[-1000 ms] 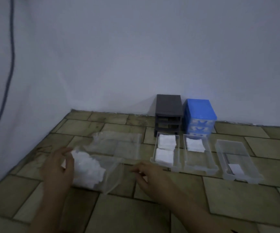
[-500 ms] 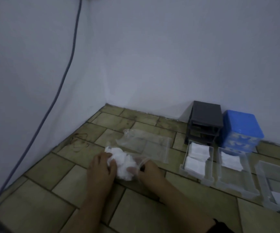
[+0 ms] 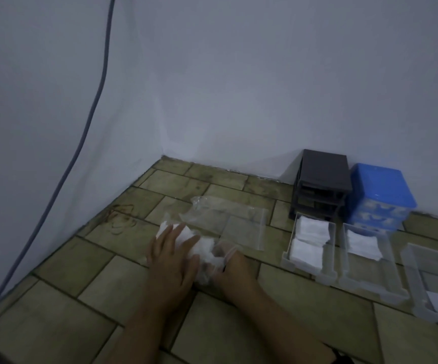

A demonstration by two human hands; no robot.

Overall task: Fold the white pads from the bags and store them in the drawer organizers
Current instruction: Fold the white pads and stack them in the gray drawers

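The left hand [image 3: 171,254] lies with straight fingers flat over a crumpled bunch of white pads [image 3: 202,248] in a clear plastic bag [image 3: 228,222] on the tiled floor [image 3: 81,279], while the right hand [image 3: 232,267] has its fingers inside the bag's mouth among the pads, though whether they pinch one cannot be told. To the right lie three clear drawers: the nearest drawer [image 3: 328,274] holds two stacks of folded pads, the middle drawer [image 3: 370,282] one stack, the far-right drawer [image 3: 412,269] a single pad. Behind them, against the wall, stand a dark grey organizer [image 3: 323,177] and a blue organizer [image 3: 382,190].
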